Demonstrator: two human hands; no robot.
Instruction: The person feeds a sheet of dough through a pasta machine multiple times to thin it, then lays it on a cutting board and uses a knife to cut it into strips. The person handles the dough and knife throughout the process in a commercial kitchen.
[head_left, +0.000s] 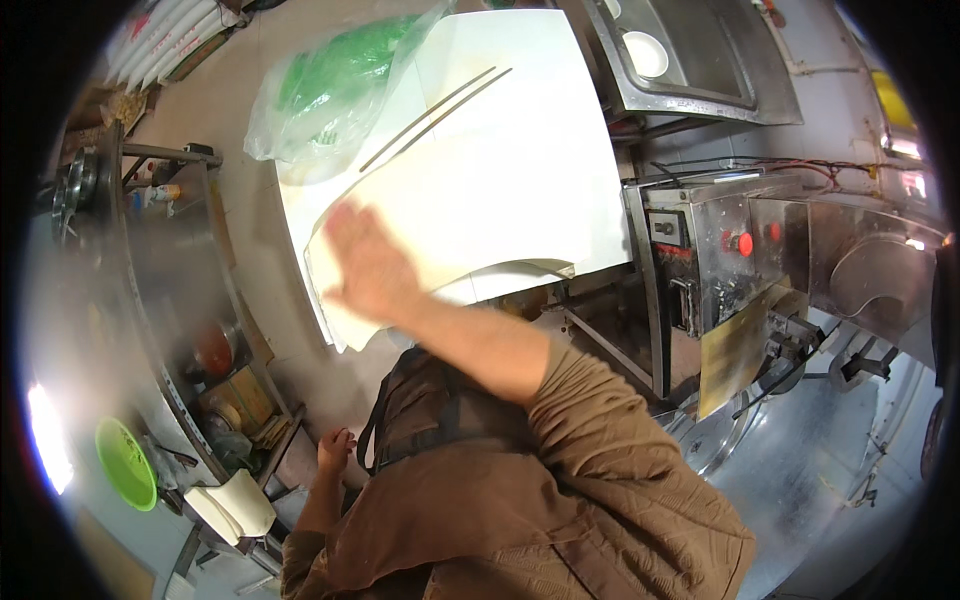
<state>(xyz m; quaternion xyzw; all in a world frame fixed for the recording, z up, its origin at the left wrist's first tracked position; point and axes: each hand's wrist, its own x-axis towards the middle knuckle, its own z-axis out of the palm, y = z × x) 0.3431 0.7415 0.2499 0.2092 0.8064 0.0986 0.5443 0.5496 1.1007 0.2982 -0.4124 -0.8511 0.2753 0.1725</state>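
Note:
A large cream-coloured sheet (480, 202), dough or cloth, lies over a white work table (525, 45). My right hand (371, 262), blurred by motion, is flat with its fingers extended over the sheet's left part. It holds nothing; whether the palm touches the sheet I cannot tell. Low beside my brown apron (450, 480) hangs my left hand (336, 448). Its fingers are loosely curled and nothing shows in them, but their inner side is hidden. Beyond the sheet lie two long thin sticks (435, 118), like cooking chopsticks, side by side.
A clear plastic bag with something green inside (337, 75) rests on the table's far left. At right stand a steel sink (697, 52) with a white bowl (645, 54) and a metal machine with a red button (739, 244). Shelving (142, 300) and a green basin (126, 465) are left.

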